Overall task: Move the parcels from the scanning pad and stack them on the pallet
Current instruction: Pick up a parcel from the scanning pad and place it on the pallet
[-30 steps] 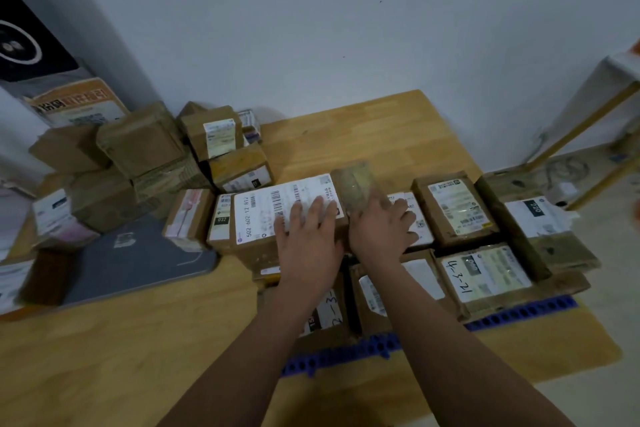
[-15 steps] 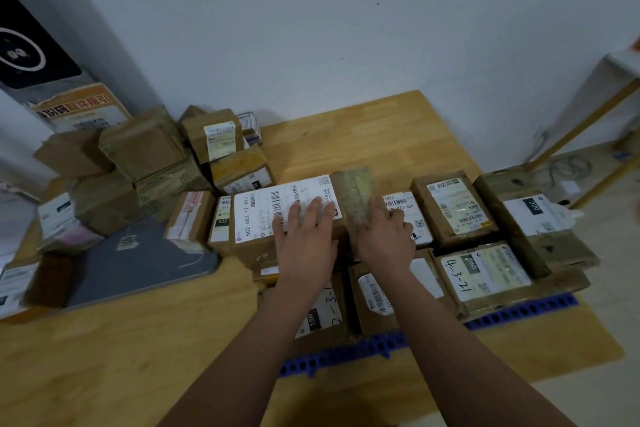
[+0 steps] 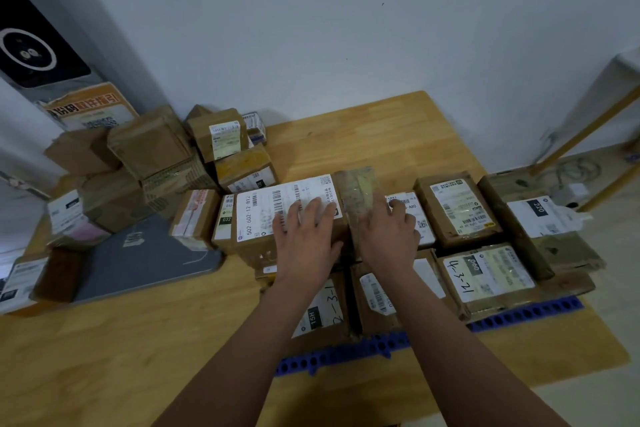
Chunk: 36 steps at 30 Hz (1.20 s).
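Head view: one more parcel being seated on the second layer of the pallet, with plenty left to move.

The white-labelled parcel [image 3: 273, 215] lies on top of the boxes already laid flat on the blue pallet [image 3: 519, 314], so a full bottom layer is down and stacking upward has begun. The left hand [image 3: 306, 243] rests flat on its label, fingers [image 3: 322, 210] straight and slightly spread. The right hand [image 3: 388, 239] sits at the parcel's taped right end with fingers lightly bent; whether they grip or only press I cannot tell. Left of the pallet lies the grey scanning pad [image 3: 138, 260], and a heap of parcels [image 3: 152, 149] behind and beside it is not yet moved. Against the earlier frames, parcel and both hands sit almost where they were, with only a slight settling.
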{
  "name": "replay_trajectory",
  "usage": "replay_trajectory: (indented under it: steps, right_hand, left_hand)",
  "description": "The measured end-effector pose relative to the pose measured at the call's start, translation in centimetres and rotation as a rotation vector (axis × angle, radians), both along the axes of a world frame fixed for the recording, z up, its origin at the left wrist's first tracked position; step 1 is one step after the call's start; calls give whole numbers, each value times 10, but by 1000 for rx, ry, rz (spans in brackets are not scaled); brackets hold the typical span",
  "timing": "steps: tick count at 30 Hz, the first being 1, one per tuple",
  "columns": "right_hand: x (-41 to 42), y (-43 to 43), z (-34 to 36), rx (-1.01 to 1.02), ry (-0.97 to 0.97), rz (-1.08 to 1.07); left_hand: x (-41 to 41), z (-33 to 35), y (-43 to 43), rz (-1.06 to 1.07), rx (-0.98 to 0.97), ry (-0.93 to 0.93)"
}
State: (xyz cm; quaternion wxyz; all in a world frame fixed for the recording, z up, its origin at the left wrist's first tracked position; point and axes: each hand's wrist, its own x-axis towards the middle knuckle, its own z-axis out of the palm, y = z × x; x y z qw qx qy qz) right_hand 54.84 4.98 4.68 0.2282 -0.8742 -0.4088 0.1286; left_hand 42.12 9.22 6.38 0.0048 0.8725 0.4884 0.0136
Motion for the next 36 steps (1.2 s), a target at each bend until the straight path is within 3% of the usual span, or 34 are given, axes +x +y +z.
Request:
replay_trajectory:
  steps: [8, 17, 25, 30, 36]
  right_hand:
    - [-6, 6, 29, 118, -89, 127]
    - [-103, 39, 78, 286, -140, 448]
    - [-204, 90, 74, 267, -125, 665]
    - [-264, 147, 75, 202, -56, 683]
    - [-319, 226, 73, 97, -4, 653]
  left_hand:
    - [-26, 22, -9, 67, 125, -95]
    - [-105, 58, 13, 401, 136, -230]
    - [-207, 53, 44, 599, -28, -336]
    - [-287, 48, 92, 677, -86, -405]
    - [-359, 38, 170, 624, -100, -438]
